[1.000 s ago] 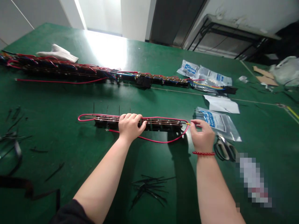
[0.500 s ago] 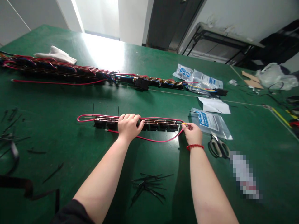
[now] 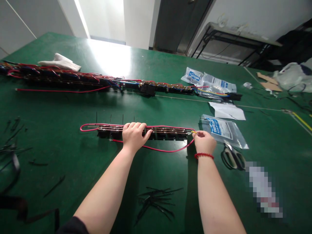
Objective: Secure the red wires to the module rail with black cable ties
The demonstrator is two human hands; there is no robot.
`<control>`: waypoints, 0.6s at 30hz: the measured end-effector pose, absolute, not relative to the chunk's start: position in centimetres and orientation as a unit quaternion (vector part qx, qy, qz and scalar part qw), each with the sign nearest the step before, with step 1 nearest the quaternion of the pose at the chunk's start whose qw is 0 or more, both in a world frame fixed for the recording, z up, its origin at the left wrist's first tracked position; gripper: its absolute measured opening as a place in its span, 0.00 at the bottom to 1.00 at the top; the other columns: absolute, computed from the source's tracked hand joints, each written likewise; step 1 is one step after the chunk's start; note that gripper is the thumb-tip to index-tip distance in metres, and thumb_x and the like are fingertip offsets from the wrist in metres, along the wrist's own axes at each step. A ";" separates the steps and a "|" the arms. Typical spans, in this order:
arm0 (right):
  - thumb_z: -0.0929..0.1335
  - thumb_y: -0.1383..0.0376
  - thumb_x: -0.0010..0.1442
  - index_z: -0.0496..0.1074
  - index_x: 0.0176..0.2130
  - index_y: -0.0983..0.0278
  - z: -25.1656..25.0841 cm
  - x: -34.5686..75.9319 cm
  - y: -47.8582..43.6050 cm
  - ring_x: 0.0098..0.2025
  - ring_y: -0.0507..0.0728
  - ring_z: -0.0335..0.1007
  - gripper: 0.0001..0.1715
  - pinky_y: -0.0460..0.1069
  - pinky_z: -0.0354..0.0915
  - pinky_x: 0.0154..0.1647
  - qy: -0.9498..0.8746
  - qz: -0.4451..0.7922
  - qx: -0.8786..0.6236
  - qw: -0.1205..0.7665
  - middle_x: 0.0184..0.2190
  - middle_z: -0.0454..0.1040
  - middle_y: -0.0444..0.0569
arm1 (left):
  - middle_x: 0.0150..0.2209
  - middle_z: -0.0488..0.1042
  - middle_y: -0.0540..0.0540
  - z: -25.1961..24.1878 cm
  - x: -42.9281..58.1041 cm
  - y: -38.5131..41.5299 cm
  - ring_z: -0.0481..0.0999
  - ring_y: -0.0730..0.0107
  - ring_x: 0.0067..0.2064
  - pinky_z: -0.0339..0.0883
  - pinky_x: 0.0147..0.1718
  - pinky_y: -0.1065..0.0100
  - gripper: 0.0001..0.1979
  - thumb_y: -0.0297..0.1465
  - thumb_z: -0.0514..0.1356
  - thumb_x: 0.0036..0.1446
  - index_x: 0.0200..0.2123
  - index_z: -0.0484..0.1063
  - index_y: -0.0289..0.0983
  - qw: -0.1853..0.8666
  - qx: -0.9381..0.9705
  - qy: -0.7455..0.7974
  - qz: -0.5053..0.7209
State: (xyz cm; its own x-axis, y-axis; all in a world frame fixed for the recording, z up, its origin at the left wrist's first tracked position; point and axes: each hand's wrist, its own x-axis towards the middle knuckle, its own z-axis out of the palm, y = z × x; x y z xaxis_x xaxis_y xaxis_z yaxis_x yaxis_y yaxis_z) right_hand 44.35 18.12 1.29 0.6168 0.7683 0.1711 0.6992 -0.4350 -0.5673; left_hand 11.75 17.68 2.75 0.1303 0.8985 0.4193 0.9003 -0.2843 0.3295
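Note:
My left hand lies across a long row of black blocks, its fingers curled over the top and hiding the middle of the row. Thin metal-coloured wires run along the row. A red wire loops around it, from the far left end down along the near side. My right hand is at the row's right end, pinching a thin yellow-tipped wire end between thumb and fingers. A red bead bracelet circles that wrist.
A longer wired block assembly lies across the green table beyond my hands. Black cable ties lie near me. Printed plastic bags, scissors and white paper are on the right. White gloves lie far left.
My right hand has shifted left toward the row's end since a second ago, with the wire end still pinched. The left hand stays on the row, and the whole view has shifted slightly.

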 end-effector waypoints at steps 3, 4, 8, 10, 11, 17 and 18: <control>0.71 0.58 0.45 0.76 0.29 0.61 1.2 44.1 18.0 0.28 0.59 0.72 0.10 0.53 0.67 0.36 -0.419 0.059 -0.837 0.346 0.25 0.78 0.48 | 0.39 0.81 0.46 2.7 11.8 17.7 0.76 0.56 0.43 0.58 0.46 0.53 0.15 0.47 0.56 0.63 0.39 0.75 0.43 0.004 -0.753 -0.598 -0.276; 0.71 0.59 0.46 0.76 0.30 0.62 1.0 44.1 18.0 0.29 0.58 0.73 0.10 0.53 0.68 0.37 -0.420 0.064 -0.828 0.365 0.26 0.78 0.48 | 0.39 0.81 0.46 2.7 11.8 17.7 0.76 0.56 0.43 0.58 0.46 0.54 0.15 0.47 0.56 0.62 0.39 0.75 0.43 0.005 -0.753 -0.597 -0.276; 0.69 0.61 0.47 0.74 0.41 0.63 -0.1 44.5 18.2 0.31 0.56 0.74 0.19 0.53 0.71 0.39 -0.433 0.104 -0.780 0.440 0.32 0.77 0.48 | 0.38 0.81 0.46 2.7 11.8 17.7 0.76 0.56 0.43 0.58 0.46 0.54 0.15 0.47 0.56 0.62 0.38 0.75 0.43 0.005 -0.752 -0.597 -0.280; 0.68 0.62 0.48 0.72 0.47 0.63 -0.5 44.8 18.3 0.31 0.54 0.73 0.25 0.52 0.71 0.36 -0.440 0.147 -0.752 0.469 0.36 0.76 0.47 | 0.38 0.81 0.46 2.7 11.8 17.7 0.76 0.56 0.42 0.58 0.46 0.54 0.15 0.47 0.56 0.62 0.38 0.75 0.43 0.004 -0.751 -0.597 -0.282; 0.68 0.62 0.48 0.72 0.49 0.63 -0.6 45.0 18.3 0.29 0.53 0.72 0.27 0.51 0.71 0.34 -0.444 0.173 -0.737 0.480 0.37 0.75 0.47 | 0.38 0.81 0.46 2.7 11.8 17.7 0.76 0.56 0.42 0.58 0.46 0.54 0.15 0.47 0.56 0.63 0.38 0.75 0.43 0.004 -0.751 -0.597 -0.281; 0.67 0.66 0.45 0.75 0.46 0.62 0.2 45.8 17.7 0.28 0.50 0.67 0.26 0.47 0.65 0.29 -0.448 0.291 -0.643 0.549 0.34 0.71 0.45 | 0.40 0.81 0.46 2.9 11.8 17.6 0.76 0.56 0.44 0.58 0.46 0.53 0.16 0.47 0.55 0.63 0.38 0.75 0.43 0.002 -0.756 -0.598 -0.264; 0.67 0.66 0.45 0.75 0.46 0.62 0.4 45.9 17.6 0.28 0.50 0.66 0.25 0.47 0.65 0.29 -0.446 0.303 -0.636 0.552 0.32 0.71 0.44 | 0.40 0.81 0.46 2.9 11.8 17.6 0.76 0.56 0.44 0.58 0.46 0.53 0.16 0.47 0.55 0.63 0.38 0.75 0.43 0.001 -0.756 -0.599 -0.264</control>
State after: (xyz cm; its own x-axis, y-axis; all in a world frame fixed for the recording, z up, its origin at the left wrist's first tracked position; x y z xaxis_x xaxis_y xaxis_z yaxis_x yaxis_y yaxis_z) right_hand 45.87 17.59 0.37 0.4176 0.9022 0.1077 0.2331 0.0082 -0.9724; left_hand 11.80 17.64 2.86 0.1425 0.9056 0.3994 0.9066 -0.2814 0.3145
